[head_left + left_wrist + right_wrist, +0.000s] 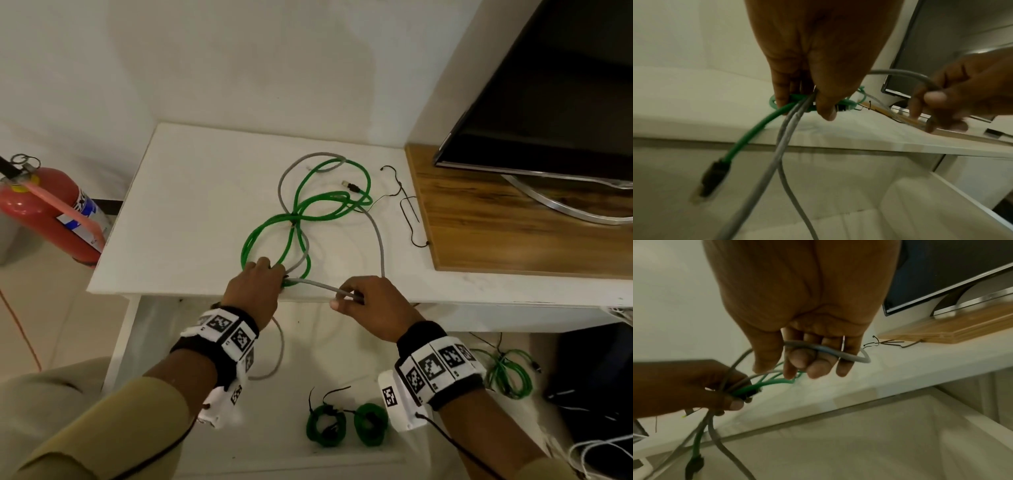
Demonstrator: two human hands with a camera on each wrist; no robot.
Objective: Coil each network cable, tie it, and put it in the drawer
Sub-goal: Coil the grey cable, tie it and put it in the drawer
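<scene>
Grey cable (379, 240) is the one in play here: a long matte grey network lead, tangled up with a bright green cable (308, 205) on the white tabletop (191, 212). The green one sprawls in a loose figure-eight around the middle of the top; the grey arcs round it, up to about 12 o'clock and back down the 3 o'clock side. Both are uncoiled and untied.

The left hand (258, 284) is clenched round a bunch of strands at the near edge, grey and green together. In the left wrist view a green end with a dark plug (712, 177) hangs below the fist, next to two grey runs. The right hand (371, 301) pinches the grey cable just to the right, so a short taut stretch runs roughly 9 to 3 o'clock between the fists.

Room stuff, big to small: white wall behind, a dark monitor (555, 102) on a wooden board (486, 236) at 2 o'clock, a red fire extinguisher (44, 212) on the floor at 9 o'clock. The open white drawer (260, 428) sits below the tabletop at 6 o'clock, with two tied green coils (346, 425) lying in it. Thin black wire ties (409, 212) lie on the top by the board's edge.
</scene>
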